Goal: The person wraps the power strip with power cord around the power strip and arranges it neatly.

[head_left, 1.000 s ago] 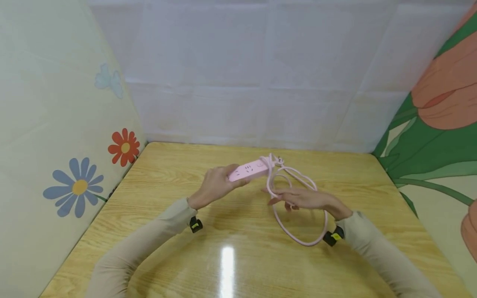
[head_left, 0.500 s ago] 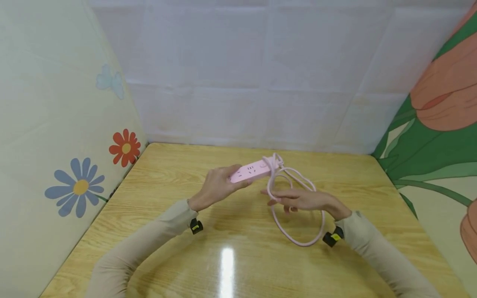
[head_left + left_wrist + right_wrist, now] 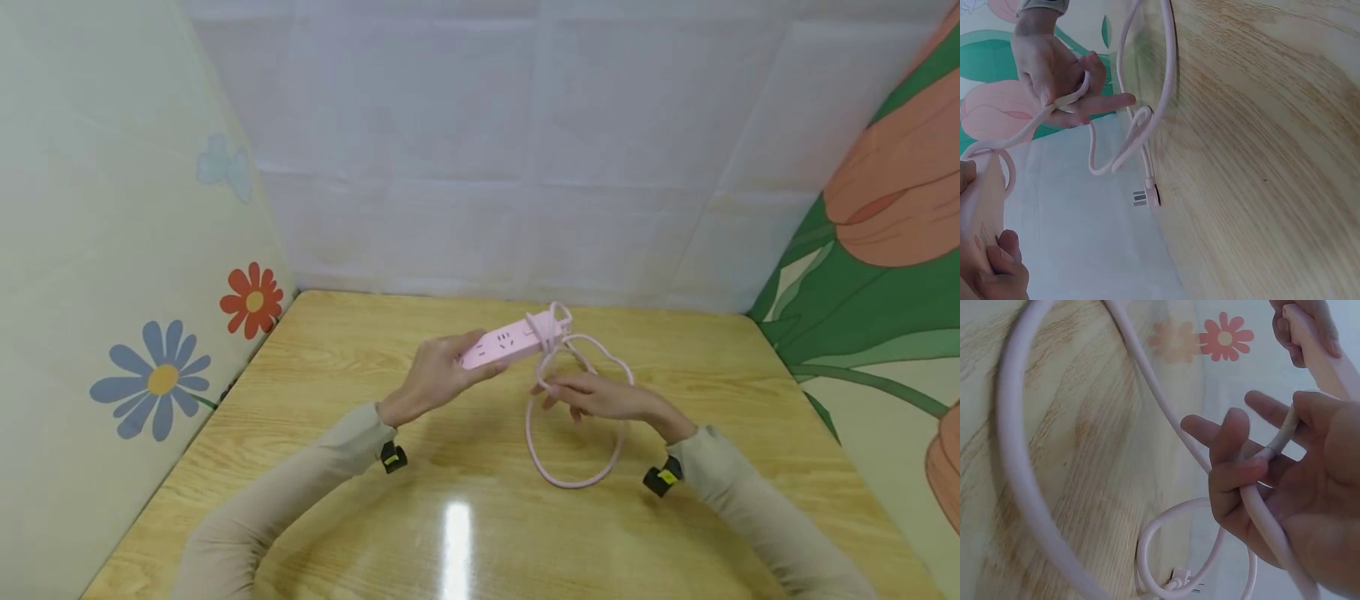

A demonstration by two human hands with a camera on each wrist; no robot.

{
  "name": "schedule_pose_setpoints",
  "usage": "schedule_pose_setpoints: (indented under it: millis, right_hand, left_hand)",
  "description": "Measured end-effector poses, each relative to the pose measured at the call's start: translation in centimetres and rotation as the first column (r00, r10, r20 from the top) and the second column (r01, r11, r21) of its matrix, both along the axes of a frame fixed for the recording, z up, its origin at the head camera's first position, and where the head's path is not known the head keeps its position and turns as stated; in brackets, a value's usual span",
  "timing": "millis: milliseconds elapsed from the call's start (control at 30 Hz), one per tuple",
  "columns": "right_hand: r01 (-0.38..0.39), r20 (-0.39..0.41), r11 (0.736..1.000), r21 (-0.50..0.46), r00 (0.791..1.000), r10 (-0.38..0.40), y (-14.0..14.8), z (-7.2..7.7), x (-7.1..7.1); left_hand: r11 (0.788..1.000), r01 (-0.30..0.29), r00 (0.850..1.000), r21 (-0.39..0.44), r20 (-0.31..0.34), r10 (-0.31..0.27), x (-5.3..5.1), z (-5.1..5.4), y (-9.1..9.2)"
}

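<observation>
The left hand (image 3: 435,371) grips the left end of the pink strip (image 3: 504,344), thumb along its near side, holding it above the far middle of the table (image 3: 330,508). The strip's right end points slightly away, with cord (image 3: 572,484) wound round it. Just to the right and nearer, the right hand (image 3: 603,395) holds the cord between curled fingers, one finger stretched out. A wide loop of cord hangs on the near side of this hand. The plug (image 3: 1152,196) rests on the table, prongs up. A white cloth (image 3: 480,167) hangs beyond the far edge; a red flower (image 3: 252,302) decorates the left wall.
</observation>
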State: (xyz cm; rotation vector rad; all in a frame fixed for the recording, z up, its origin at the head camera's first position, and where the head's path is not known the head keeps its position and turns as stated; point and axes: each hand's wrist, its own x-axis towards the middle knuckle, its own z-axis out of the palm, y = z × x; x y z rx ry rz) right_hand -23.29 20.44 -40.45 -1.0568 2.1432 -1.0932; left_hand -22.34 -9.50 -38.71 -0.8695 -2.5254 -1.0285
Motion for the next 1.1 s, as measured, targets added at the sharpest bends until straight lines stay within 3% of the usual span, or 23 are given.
schedule_pose_setpoints:
  millis: [267, 467, 533, 833, 1100]
  right_hand:
    - [0.12, -0.107, 0.993, 0.011, 0.987, -0.119, -0.6, -0.9, -0.3]
    - [0.302, -0.204, 0.953, -0.022, 0.932, -0.3, -1.5, -1.6, -0.1]
    - [0.334, -0.23, 0.943, -0.008, 0.917, -0.326, -1.7, -1.6, 0.0]
    - [0.344, -0.339, 0.939, 0.013, 0.885, -0.32, -1.7, -1.6, -0.1]
    - [0.339, -0.28, 0.94, -0.048, 0.898, -0.338, -1.6, -1.6, -0.5]
  left_hand:
    - [0.998, 0.032, 0.999, 0.048, -0.017, -0.031, -0.1, 0.0, -0.2]
    - [0.995, 0.069, 0.997, 0.066, -0.023, -0.067, 0.0, 0.1, -0.1]
    - [0.994, 0.082, 0.996, 0.072, -0.024, -0.08, -0.1, 0.1, -0.1]
    - [0.989, 0.14, 0.99, 0.045, -0.04, -0.138, 0.0, 0.0, -0.3]
    - [0.981, 0.193, 0.98, 0.02, -0.05, -0.192, 0.0, -0.2, -0.4]
